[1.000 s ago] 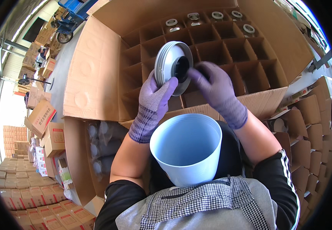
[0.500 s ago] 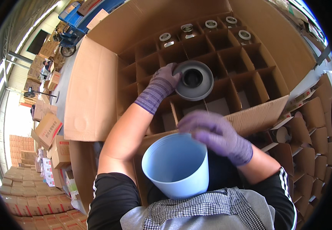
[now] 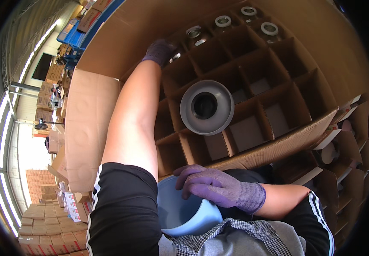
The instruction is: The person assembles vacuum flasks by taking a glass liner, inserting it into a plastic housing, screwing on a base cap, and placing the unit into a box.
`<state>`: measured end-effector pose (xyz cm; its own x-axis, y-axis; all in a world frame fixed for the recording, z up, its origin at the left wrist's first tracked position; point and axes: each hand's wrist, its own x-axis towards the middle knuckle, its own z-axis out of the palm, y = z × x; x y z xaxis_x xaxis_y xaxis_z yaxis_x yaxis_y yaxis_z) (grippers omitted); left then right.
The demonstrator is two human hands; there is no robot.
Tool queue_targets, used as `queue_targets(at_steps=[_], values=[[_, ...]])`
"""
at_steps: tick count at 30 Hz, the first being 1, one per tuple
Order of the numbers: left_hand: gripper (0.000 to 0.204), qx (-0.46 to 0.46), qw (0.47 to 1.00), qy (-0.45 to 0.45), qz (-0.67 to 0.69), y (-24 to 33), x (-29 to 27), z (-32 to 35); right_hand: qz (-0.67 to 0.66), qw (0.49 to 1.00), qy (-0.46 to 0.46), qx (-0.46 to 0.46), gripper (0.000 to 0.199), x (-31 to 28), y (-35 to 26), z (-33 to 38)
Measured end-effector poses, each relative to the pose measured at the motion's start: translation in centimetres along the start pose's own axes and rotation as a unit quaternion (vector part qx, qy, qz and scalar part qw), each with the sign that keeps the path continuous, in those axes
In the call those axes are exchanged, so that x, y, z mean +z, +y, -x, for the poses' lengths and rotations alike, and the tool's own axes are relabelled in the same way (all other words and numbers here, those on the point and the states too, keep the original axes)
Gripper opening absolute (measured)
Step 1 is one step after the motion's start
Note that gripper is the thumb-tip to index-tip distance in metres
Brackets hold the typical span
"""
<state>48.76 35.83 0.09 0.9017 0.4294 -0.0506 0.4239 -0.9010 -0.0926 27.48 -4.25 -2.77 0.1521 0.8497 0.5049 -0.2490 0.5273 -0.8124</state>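
Observation:
My left hand (image 3: pixel 161 50), in a purple-grey knit glove, reaches to the far left of a divided cardboard box (image 3: pixel 93 128). It covers the top of a glass jar (image 3: pixel 175 56), of which only a bright glint shows; its fingers are lost in shadow. My right hand (image 3: pixel 212 186), gloved alike, hangs with loosely spread fingers over the rim of a light blue bucket (image 3: pixel 201 222) at my lap and holds nothing. A grey funnel-like ring (image 3: pixel 186 106) with a dark central hole sits over the dividers, touched by neither hand.
Several clear glass jars with pale rims, one a jar (image 3: pixel 269 29), stand in the far compartments. Box flaps rise around them. Open cartons (image 3: pixel 338 170) crowd the right. Stacked cartons (image 3: pixel 48 222) and a blue vehicle (image 3: pixel 71 32) are at the left.
My left hand has left the grey ring and moved up and left to the jar. My right hand has come down over the bucket. The view has leaned closer over the box.

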Motion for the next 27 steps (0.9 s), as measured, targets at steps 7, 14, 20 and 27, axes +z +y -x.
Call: queue_targets(at_steps=[7,14,20,27], values=[[0.052,0.039,0.970,0.233,0.047,0.1,-13.0,7.4,-0.004,0.987,0.144,0.066,0.072,-0.8,-2.0,0.7],[0.047,-0.012,0.820,0.151,0.552,-1.4,-18.4,26.5,0.059,0.946,0.314,0.046,0.108,-5.9,-4.6,-2.9],[0.043,-0.116,0.640,0.021,0.759,2.2,-12.7,36.2,0.072,0.959,0.261,-0.080,0.133,-6.4,-7.9,-0.1],[0.055,-0.118,0.755,-0.037,0.644,7.3,-12.7,39.1,0.432,0.889,0.118,-0.100,0.143,-6.8,-12.9,4.8]])
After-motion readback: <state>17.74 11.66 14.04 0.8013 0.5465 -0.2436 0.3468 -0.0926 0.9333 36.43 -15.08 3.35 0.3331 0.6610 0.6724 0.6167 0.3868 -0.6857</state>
